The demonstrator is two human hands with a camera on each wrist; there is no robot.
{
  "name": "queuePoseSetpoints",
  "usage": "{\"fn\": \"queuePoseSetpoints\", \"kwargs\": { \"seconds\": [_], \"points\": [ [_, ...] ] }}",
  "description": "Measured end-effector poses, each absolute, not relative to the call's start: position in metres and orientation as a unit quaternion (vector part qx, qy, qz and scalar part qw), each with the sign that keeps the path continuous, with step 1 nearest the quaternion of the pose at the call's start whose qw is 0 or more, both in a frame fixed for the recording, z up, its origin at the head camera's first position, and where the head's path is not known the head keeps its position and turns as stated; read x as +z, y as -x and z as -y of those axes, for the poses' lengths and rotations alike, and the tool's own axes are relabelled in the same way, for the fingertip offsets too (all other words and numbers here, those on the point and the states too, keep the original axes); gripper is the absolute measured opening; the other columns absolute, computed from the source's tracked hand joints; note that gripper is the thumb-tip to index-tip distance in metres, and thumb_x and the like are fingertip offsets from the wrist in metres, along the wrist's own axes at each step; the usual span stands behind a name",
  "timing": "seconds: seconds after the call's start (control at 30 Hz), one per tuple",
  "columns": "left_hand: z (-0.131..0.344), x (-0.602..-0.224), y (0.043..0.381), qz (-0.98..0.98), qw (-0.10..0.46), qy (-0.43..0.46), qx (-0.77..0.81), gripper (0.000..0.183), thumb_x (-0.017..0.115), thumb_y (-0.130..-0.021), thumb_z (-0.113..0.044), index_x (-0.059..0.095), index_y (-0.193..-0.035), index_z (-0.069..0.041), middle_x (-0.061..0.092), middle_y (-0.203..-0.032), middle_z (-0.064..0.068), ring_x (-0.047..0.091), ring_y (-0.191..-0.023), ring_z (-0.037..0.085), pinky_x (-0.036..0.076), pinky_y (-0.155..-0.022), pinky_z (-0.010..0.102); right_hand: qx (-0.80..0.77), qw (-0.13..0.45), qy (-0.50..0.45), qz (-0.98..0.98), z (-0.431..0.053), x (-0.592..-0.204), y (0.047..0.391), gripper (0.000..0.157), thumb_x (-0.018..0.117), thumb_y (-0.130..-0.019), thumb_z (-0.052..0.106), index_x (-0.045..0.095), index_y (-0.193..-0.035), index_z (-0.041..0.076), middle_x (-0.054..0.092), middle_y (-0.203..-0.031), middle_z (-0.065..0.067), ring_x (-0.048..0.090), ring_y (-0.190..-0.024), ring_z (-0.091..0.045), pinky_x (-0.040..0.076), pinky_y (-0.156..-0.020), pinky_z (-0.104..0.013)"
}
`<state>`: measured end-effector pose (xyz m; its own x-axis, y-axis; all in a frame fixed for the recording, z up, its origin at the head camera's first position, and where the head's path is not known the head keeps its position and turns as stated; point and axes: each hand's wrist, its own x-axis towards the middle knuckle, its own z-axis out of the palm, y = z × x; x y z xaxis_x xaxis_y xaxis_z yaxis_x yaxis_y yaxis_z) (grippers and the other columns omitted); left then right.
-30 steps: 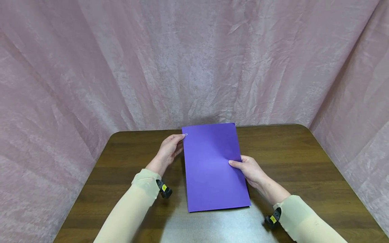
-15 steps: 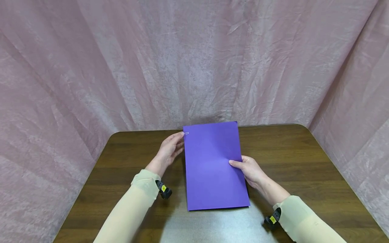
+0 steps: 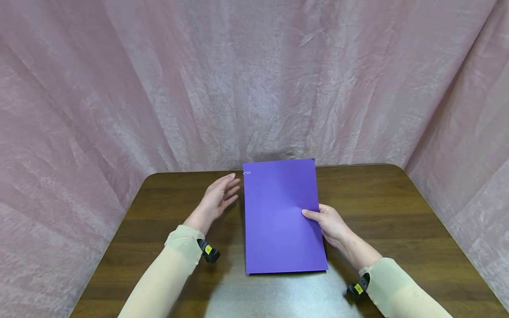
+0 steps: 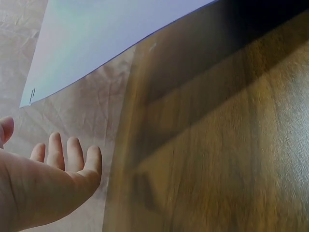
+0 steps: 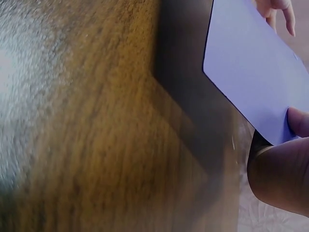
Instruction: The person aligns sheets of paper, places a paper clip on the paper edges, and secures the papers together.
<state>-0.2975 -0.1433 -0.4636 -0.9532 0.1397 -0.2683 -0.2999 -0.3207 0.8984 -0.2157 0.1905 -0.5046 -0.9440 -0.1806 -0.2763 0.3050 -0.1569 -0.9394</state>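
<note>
A purple sheet of card or paper (image 3: 280,194) is held up over the table, its long sides running away from the person. A small white paper clip (image 3: 247,173) sits on its left edge near the far left corner; the left wrist view shows the clip (image 4: 32,95) as thin dark lines. My right hand (image 3: 330,223) grips the right edge, thumb on top and fingers behind, hidden by the sheet. To the left of the sheet my left hand (image 3: 219,194) is apart from it, fingers spread and holding nothing, as the left wrist view of that hand (image 4: 58,179) also shows.
The brown wooden table (image 3: 167,207) has rounded far corners. A pink velvet curtain (image 3: 199,88) hangs behind it and along the sides. Both forearms wear pale sleeves, with a black wrist camera (image 3: 209,252) on the left one. The sheet casts a dark shadow on the wood.
My left hand has let go of the clip and the sheet's left edge and moved left, its fingers spreading. The sheet has shifted slightly right, still held by the right hand.
</note>
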Motion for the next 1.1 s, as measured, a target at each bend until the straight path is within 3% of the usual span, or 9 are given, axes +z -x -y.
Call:
{"fn": "queuePoseSetpoints", "kwargs": {
  "seconds": [0.2,0.67,1.1],
  "points": [
    [0.153,-0.464,0.291,-0.565,0.146,0.07,0.809,0.062,0.06,-0.105,-0.027,0.034,-0.156,-0.004,0.04,-0.158,0.021,0.036,-0.147,0.037,0.028,-0.119,0.053,-0.764,0.157,-0.054,-0.623,-0.194,-0.503,0.216,0.014,0.064,-0.1,0.009,0.067,-0.113,0.004,0.075,-0.088,-0.004,0.073,-0.079,-0.018,0.06,-0.07,-0.034],
    [0.171,-0.468,0.274,-0.598,0.168,0.069,0.781,0.063,0.063,-0.104,-0.033,0.038,-0.156,-0.008,0.046,-0.155,0.016,0.038,-0.146,0.034,0.037,-0.115,0.048,-0.761,0.149,-0.058,-0.629,-0.199,-0.498,0.216,0.018,0.065,-0.1,0.01,0.068,-0.116,0.001,0.076,-0.09,-0.004,0.073,-0.081,-0.017,0.06,-0.072,-0.033],
    [0.167,-0.474,0.261,-0.604,0.178,0.057,0.775,0.062,0.06,-0.105,-0.029,0.036,-0.156,-0.002,0.043,-0.156,0.021,0.037,-0.145,0.039,0.035,-0.116,0.052,-0.759,0.142,-0.059,-0.632,-0.197,-0.497,0.217,0.017,0.065,-0.1,0.008,0.068,-0.115,0.001,0.075,-0.09,-0.004,0.073,-0.081,-0.017,0.06,-0.072,-0.033]
  ]
}}
